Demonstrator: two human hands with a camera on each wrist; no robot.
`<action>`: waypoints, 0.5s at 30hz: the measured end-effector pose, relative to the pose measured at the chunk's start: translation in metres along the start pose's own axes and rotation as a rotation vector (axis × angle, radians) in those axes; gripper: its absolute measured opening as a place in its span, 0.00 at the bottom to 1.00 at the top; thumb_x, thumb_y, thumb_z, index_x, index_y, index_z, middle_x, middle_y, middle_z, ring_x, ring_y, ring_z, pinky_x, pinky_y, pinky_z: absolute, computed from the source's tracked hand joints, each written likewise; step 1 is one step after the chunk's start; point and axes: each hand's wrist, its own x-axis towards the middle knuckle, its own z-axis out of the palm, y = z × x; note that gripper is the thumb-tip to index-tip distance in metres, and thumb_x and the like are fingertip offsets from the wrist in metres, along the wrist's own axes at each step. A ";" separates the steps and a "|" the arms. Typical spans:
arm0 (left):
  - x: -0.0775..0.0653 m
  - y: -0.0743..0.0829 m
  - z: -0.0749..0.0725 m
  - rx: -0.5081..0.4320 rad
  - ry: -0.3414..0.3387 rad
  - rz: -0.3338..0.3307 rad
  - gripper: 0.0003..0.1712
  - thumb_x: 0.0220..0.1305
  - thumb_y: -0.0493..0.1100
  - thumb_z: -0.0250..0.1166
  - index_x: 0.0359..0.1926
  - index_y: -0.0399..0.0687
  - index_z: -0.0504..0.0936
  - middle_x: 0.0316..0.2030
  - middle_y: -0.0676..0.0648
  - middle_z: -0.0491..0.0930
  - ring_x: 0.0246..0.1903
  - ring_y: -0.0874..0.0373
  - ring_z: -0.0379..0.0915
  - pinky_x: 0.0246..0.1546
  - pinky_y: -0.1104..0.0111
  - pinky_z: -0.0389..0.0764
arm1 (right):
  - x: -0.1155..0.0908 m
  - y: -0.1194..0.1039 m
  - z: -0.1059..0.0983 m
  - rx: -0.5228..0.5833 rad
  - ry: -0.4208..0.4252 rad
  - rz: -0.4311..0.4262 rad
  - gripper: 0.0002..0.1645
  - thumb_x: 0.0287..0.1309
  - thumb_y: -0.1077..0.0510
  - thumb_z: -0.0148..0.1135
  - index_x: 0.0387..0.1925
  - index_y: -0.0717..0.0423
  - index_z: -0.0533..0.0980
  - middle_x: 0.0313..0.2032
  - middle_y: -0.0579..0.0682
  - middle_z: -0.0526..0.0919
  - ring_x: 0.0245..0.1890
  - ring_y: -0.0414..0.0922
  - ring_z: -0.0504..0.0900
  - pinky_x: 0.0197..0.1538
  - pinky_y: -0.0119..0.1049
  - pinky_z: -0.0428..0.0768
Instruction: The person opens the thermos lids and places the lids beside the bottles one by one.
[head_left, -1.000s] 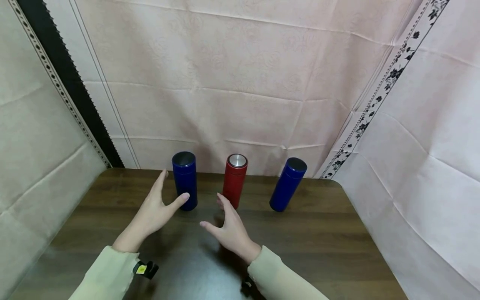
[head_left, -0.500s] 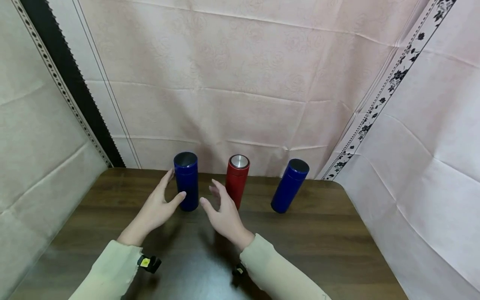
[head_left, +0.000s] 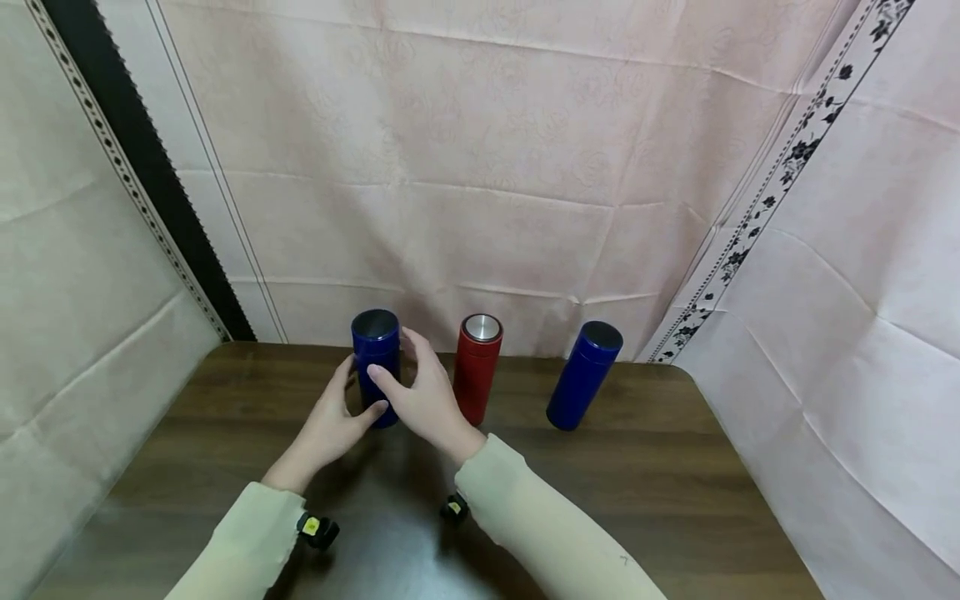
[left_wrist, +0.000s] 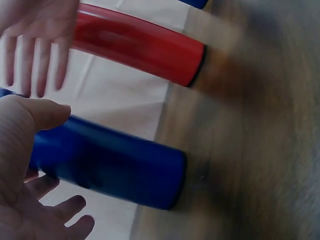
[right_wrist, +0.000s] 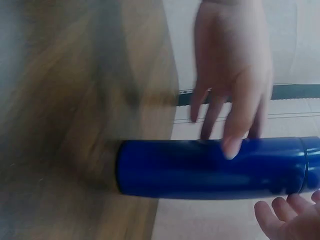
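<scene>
The left blue thermos [head_left: 377, 354] with a black lid stands upright between both hands. My left hand [head_left: 330, 429] is at its left side, thumb across the front and fingers reaching past the side. From the right, my right hand [head_left: 431, 404] comes around its upper part, thumb in front and fingers beside it. In the left wrist view, the left fingers [left_wrist: 75, 205] are spread below the blue body, apart from it. The right fingertips [right_wrist: 280, 210] lie just under the thermos's side in the right wrist view. Neither hand is closed around it.
A red thermos [head_left: 477, 371] with a silver lid stands just right of the right hand. Farther right is another blue thermos [head_left: 583, 375]. All are near the back of the brown wooden table [head_left: 637, 500], with pale cloth [head_left: 487, 167] hanging behind and at both sides.
My right hand has moved left and away from me, from in front of the red thermos to the left blue one. My left hand has come slightly right, closer around that thermos.
</scene>
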 end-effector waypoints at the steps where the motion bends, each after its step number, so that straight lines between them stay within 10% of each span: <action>1: 0.001 -0.002 0.003 -0.011 -0.004 0.006 0.54 0.63 0.52 0.66 0.76 0.55 0.39 0.73 0.38 0.48 0.68 0.35 0.51 0.59 0.36 0.59 | 0.002 -0.001 0.001 0.003 -0.003 0.002 0.44 0.60 0.35 0.59 0.72 0.41 0.54 0.66 0.42 0.65 0.63 0.45 0.68 0.60 0.47 0.72; 15: 0.008 -0.010 0.023 -0.060 0.027 -0.057 0.54 0.61 0.50 0.68 0.73 0.42 0.41 0.69 0.31 0.51 0.65 0.34 0.55 0.61 0.43 0.63 | 0.021 -0.006 0.017 -0.063 0.073 0.162 0.48 0.54 0.31 0.62 0.70 0.44 0.56 0.60 0.45 0.67 0.58 0.42 0.70 0.59 0.51 0.72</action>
